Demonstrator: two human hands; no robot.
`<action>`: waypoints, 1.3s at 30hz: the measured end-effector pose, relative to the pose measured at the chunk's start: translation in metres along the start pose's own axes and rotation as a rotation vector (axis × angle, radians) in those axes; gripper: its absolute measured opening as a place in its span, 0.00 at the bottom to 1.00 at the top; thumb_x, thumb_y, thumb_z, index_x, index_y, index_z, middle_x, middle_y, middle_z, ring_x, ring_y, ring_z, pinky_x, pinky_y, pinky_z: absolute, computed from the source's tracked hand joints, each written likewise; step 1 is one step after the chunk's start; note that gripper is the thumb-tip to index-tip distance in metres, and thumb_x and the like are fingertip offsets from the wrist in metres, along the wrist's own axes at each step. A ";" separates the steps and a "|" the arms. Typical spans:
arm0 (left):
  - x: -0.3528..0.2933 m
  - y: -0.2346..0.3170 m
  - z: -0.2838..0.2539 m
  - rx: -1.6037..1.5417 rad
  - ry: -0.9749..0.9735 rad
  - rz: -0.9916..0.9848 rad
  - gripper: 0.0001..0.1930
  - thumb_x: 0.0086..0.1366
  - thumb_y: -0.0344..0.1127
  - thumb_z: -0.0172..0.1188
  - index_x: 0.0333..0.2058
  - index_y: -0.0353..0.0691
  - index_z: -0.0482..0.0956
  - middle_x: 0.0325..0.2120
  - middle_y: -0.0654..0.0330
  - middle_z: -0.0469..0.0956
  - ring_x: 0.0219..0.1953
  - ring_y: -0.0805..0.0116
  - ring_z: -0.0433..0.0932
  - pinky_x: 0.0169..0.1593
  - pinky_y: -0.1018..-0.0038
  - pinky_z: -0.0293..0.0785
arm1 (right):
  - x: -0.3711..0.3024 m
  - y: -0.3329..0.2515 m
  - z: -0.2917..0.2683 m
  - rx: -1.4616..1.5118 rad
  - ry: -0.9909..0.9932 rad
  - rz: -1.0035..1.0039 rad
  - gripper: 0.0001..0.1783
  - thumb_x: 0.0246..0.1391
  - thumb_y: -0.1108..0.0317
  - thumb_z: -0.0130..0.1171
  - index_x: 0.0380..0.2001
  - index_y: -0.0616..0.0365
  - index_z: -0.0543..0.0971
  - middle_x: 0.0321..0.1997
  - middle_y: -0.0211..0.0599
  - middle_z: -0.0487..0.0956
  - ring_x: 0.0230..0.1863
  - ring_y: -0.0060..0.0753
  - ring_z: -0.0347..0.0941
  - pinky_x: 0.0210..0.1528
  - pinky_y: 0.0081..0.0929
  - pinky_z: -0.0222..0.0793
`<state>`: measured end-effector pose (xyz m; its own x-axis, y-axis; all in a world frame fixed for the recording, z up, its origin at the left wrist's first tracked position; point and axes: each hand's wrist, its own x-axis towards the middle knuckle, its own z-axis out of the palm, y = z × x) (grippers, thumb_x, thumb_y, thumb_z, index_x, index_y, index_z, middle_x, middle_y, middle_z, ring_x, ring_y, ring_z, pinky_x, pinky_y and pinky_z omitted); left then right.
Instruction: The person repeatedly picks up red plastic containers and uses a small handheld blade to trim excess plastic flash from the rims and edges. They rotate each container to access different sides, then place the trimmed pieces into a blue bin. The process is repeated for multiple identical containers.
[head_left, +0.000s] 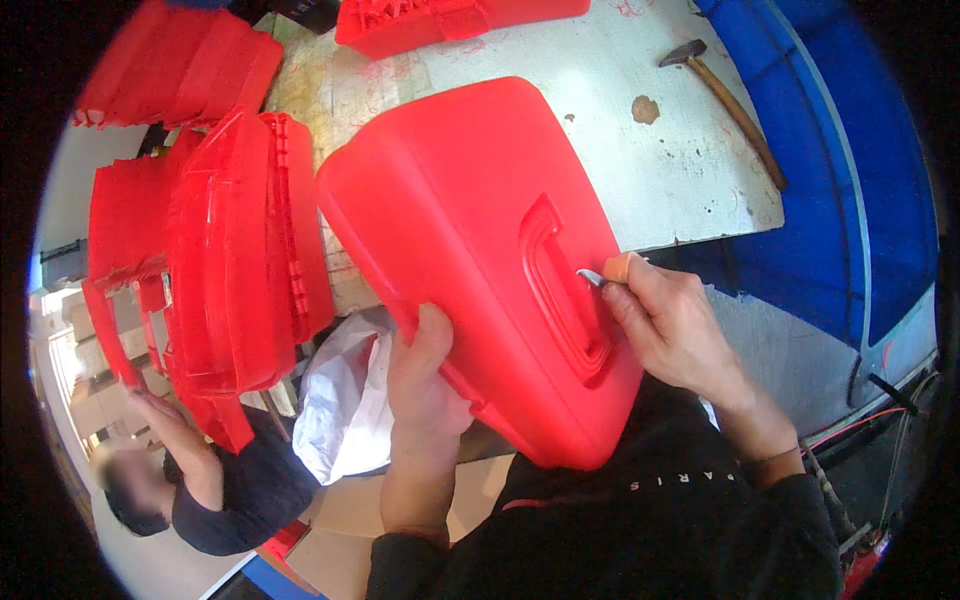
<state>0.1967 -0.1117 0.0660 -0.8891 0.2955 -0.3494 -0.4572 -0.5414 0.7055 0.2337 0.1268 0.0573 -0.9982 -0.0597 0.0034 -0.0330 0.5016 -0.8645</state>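
Observation:
A large red plastic case (455, 190) is tilted in front of me, with a recessed handle (545, 260) on the side facing up. My left hand (425, 375) is closed on its near left edge, thumb on top and the other fingers hidden beneath. In my right hand (660, 315) is a small knife (592, 277) with a short curved blade. The blade tip is at the case's surface just right of the handle recess; I cannot tell whether it touches. Something tan is at my right fingertips, perhaps a finger wrap.
Stacked red cases (235, 260) stand on the left, beside a person (235, 490) whose hand is at a red part. A hammer (735, 110) lies on the worn white table (690, 200). Another red case (450, 20) sits at the back. Blue panels (850, 150) border the right; a white bag (345, 400) hangs near my left hand.

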 end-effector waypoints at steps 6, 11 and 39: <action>-0.002 -0.001 0.002 -0.064 0.015 0.004 0.27 0.75 0.45 0.48 0.65 0.36 0.61 0.61 0.50 0.70 0.60 0.53 0.73 0.64 0.52 0.69 | -0.005 0.000 0.004 -0.075 0.032 -0.001 0.05 0.62 0.69 0.57 0.35 0.59 0.74 0.25 0.48 0.78 0.26 0.53 0.78 0.26 0.41 0.72; -0.003 0.000 0.004 -0.020 -0.026 0.026 0.26 0.75 0.44 0.48 0.65 0.37 0.61 0.61 0.51 0.70 0.61 0.53 0.72 0.64 0.51 0.68 | -0.004 -0.001 0.007 -0.102 0.069 0.011 0.05 0.59 0.75 0.59 0.38 0.63 0.76 0.28 0.50 0.78 0.29 0.52 0.78 0.29 0.37 0.71; -0.005 0.000 0.007 0.004 -0.011 0.002 0.28 0.75 0.45 0.49 0.67 0.37 0.58 0.64 0.50 0.66 0.63 0.52 0.69 0.66 0.49 0.65 | -0.004 0.003 0.011 -0.190 0.142 -0.074 0.06 0.56 0.77 0.61 0.38 0.65 0.78 0.28 0.49 0.79 0.25 0.48 0.78 0.25 0.34 0.72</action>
<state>0.2012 -0.1077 0.0716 -0.8896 0.3029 -0.3418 -0.4557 -0.5385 0.7088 0.2379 0.1190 0.0495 -0.9892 0.0128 0.1460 -0.1021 0.6547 -0.7490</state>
